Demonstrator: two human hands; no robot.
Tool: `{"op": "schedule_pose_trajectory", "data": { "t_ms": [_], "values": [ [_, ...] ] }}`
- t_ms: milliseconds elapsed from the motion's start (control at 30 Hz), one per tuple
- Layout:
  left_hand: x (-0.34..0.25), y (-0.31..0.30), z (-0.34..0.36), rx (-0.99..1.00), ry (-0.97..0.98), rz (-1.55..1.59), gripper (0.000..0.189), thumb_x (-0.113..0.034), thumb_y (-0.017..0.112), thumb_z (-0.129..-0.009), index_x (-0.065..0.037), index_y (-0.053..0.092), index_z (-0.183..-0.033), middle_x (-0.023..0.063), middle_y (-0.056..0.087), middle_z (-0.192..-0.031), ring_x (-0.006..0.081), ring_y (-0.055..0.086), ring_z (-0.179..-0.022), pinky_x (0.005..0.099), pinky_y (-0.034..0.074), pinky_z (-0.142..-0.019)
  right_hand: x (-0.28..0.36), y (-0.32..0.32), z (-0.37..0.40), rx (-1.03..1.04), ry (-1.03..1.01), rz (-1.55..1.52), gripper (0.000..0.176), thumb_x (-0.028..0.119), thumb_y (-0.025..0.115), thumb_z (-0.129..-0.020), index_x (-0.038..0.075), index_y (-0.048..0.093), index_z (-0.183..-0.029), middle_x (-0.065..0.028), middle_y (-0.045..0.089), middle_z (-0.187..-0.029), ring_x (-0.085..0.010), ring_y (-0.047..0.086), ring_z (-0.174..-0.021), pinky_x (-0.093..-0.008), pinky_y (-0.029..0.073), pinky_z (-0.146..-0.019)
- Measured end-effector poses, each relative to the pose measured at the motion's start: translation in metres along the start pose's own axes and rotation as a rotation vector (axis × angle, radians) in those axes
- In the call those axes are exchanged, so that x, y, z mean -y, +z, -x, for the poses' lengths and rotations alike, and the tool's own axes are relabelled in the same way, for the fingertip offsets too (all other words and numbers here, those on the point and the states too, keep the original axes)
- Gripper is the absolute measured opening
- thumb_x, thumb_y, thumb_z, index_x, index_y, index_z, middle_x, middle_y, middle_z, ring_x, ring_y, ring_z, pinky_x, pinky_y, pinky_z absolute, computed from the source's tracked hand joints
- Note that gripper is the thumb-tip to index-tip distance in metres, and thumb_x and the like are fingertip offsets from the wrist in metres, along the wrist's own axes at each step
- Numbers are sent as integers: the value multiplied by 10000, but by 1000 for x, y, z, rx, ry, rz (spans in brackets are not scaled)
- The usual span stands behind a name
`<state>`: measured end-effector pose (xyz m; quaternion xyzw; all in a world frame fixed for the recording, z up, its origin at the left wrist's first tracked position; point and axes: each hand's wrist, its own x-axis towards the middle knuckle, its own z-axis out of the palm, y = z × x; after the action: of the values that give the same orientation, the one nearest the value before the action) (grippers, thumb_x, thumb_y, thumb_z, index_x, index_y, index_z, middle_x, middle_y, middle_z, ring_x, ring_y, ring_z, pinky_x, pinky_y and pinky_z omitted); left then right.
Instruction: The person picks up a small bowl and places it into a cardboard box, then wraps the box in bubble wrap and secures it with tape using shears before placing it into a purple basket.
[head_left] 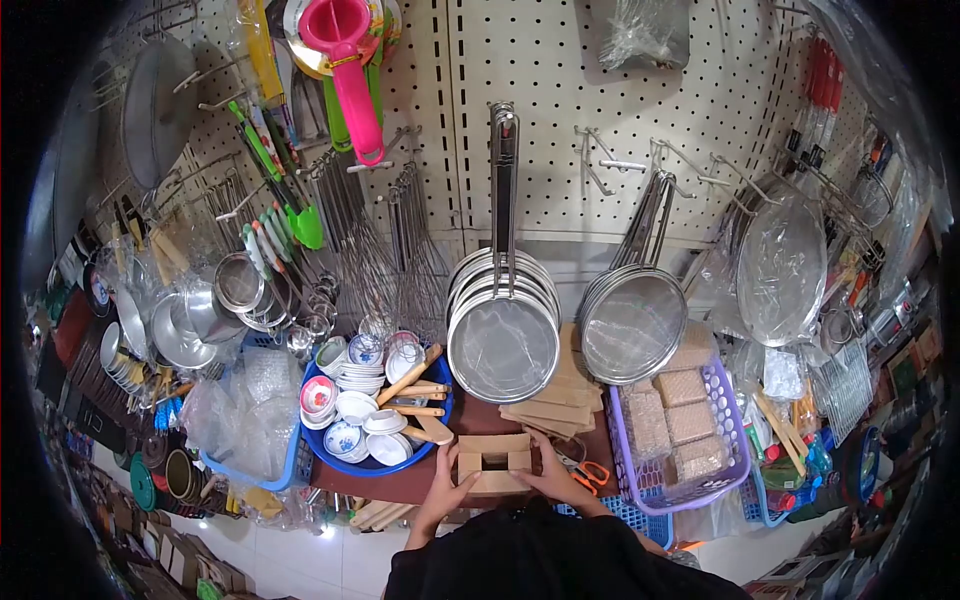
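A small brown cardboard box [494,485] is between my hands at the front edge of the dark red table, its top flaps folded out and a dark gap showing inside. My left hand [446,488] grips its left side, while my right hand [553,477] closes on the right side. Just right of that hand lie orange-handled scissors [592,474]. Flat folded cartons [556,400] are stacked behind the box. To the left, a blue basin [378,467] holds small white bowls, patterned dishes and wooden-handled tools.
A purple basket [740,440] with bubble-wrapped boxes [690,420] stands to the right. At the left is a blue basket [296,462] of plastic wrapping. Strainers [503,347] and whisks [420,270] hang from the pegboard [560,60] ahead, reaching down over the table.
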<state>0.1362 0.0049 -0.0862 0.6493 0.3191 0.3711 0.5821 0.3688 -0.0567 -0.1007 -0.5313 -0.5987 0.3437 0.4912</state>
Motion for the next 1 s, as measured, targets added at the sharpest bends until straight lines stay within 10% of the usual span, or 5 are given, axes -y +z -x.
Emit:
{"op": "schedule_pose_trajectory", "data": {
  "t_ms": [133,433,1000],
  "values": [
    [2,0,0,4,-10,38,828,-21,636,-874,-91,85,-1487,146,301,-1493,248,362,-1329,384,351,-1063,-5,-1,2,38,29,-34,657,233,763,-803,-3,380,-1281,-158,452,-1200,-261,460,-1156,-373,369,-1004],
    [2,-4,3,-7,-4,-66,344,-57,652,-870,-59,523,-1188,156,360,-1455,276,352,-1352,368,340,-1070,9,-8,-1,96,-64,194,462,260,742,-824,38,458,-1113,-155,461,-1085,-290,487,-1053,-367,394,-941],
    [16,7,5,-125,-75,55,305,-103,480,-982,-42,435,-1277,156,426,-1387,229,360,-1316,338,260,-1096,-3,-3,-1,46,60,50,303,123,662,-867,37,499,-1108,-96,503,-1124,-215,478,-1106,-316,376,-970]
  ]
}}
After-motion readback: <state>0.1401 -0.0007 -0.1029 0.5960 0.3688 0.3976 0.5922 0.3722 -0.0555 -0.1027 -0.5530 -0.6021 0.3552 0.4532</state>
